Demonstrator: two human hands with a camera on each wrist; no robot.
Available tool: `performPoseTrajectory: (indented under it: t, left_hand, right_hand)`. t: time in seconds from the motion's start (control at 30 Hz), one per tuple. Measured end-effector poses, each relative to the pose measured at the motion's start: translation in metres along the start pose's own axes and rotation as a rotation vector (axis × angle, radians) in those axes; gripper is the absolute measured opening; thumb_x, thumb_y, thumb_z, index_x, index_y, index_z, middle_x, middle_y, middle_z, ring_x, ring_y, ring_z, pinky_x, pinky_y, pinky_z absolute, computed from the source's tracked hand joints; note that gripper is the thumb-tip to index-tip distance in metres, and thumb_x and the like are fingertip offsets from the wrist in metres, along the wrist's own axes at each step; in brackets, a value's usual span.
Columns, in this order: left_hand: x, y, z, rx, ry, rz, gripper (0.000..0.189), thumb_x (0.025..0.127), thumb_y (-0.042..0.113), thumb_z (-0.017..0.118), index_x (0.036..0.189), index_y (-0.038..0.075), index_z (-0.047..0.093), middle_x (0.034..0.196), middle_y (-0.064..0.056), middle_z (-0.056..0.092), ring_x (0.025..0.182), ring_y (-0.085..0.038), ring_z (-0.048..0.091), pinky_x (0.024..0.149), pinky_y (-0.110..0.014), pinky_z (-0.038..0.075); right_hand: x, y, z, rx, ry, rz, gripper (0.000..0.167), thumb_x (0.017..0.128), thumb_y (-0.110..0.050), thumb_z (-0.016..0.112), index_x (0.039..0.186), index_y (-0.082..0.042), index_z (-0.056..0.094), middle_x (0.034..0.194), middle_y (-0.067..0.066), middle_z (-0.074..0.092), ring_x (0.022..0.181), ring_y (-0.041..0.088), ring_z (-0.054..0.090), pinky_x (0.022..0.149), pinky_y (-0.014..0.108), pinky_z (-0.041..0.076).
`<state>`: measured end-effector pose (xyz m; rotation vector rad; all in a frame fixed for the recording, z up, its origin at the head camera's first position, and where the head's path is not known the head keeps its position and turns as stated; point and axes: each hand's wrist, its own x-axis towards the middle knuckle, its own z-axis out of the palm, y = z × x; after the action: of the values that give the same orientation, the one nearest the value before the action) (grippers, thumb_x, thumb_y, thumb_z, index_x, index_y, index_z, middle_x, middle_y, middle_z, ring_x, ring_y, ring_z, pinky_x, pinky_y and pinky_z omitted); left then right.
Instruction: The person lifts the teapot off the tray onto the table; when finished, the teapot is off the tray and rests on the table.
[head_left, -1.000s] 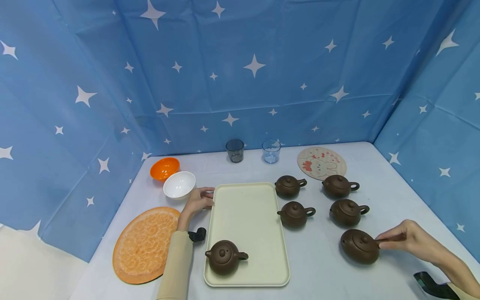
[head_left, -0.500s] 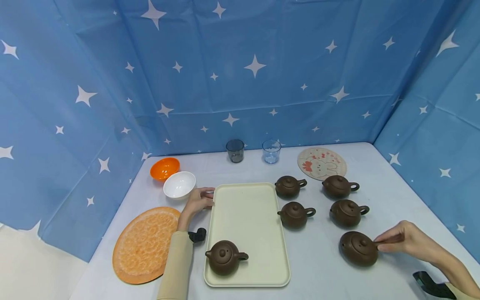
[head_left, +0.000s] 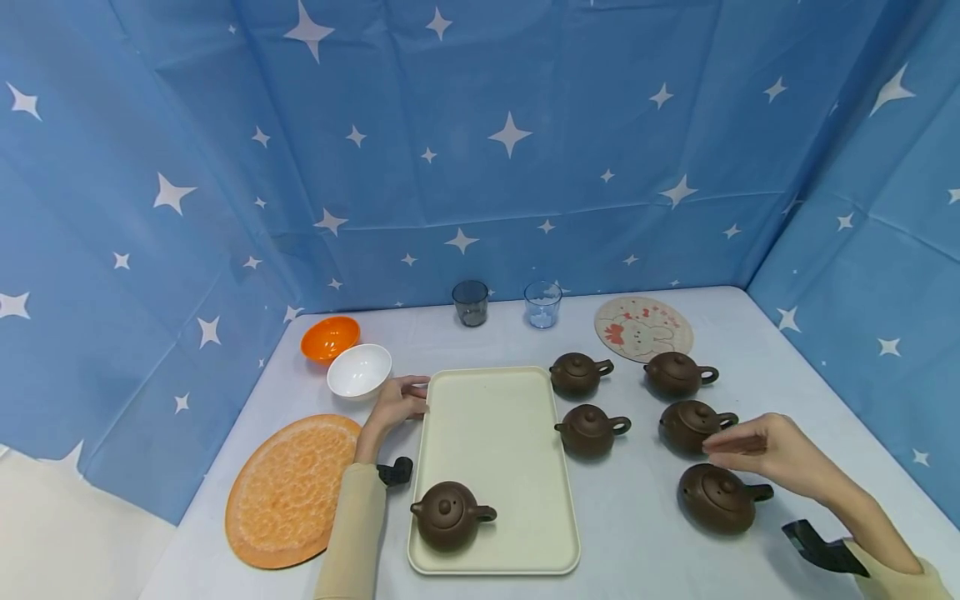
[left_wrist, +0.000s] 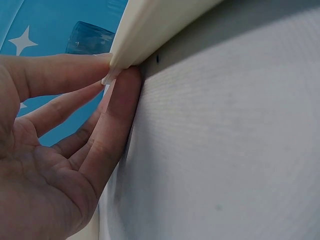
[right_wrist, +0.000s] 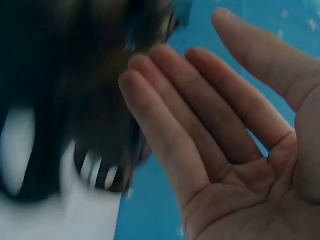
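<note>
My left hand (head_left: 396,403) is at the upper left side of a cream rectangular tray (head_left: 495,450). In the left wrist view its fingers (left_wrist: 107,132) pinch the tray's rim (left_wrist: 135,42). A dark brown teapot (head_left: 447,515) stands on the tray's lower left, handle to the right. My right hand (head_left: 776,454) hovers with extended fingers and holds nothing, above the nearest right-hand teapot (head_left: 716,500), whose handle shows free. Just behind, another teapot (head_left: 692,427) is partly overlapped by the fingertips. In the right wrist view the open palm (right_wrist: 240,165) faces blurred dark teapots (right_wrist: 100,100).
Two teapots (head_left: 588,431) stand along the tray's right side, and one more (head_left: 675,373) by a round bunny mat (head_left: 645,327). Two glasses (head_left: 543,302) are at the back. Left lie an orange bowl (head_left: 330,338), a white bowl (head_left: 359,371) and a round orange mat (head_left: 292,492).
My right hand has set the nearest teapot down on the table, let go of its handle, and moved up and to the left. The left hand stays at the tray.
</note>
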<state>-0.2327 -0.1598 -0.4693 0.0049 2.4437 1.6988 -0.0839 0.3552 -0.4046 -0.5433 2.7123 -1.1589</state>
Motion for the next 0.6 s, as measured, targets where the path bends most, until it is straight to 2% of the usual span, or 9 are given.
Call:
performPoseTrajectory:
  t: [0.2,0.6]
  left_hand:
    - [0.002,-0.002,0.000,-0.007,-0.003,-0.006,0.055,0.071,-0.012,0.064,0.125,-0.004,0.059,0.098,-0.021,0.064,0.070,-0.018,0.065,0.065,-0.033,0.061]
    - [0.004,-0.004,-0.001,-0.018,-0.020,-0.013,0.054,0.072,-0.011,0.063,0.126,-0.004,0.058,0.098,-0.021,0.063,0.070,-0.019,0.065,0.066,-0.033,0.061]
  right_hand:
    - [0.031,-0.040,0.030,0.065,-0.054,-0.050,0.028,0.084,-0.017,0.073,0.103,0.004,0.072,0.096,0.014,0.073,0.083,0.002,0.067,0.071,0.021,0.058]
    - [0.084,-0.095,0.113,0.266,-0.205,-0.157,0.029,0.079,-0.017,0.078,0.098,0.004,0.073,0.093,0.012,0.073,0.083,0.011,0.070,0.072,0.020,0.058]
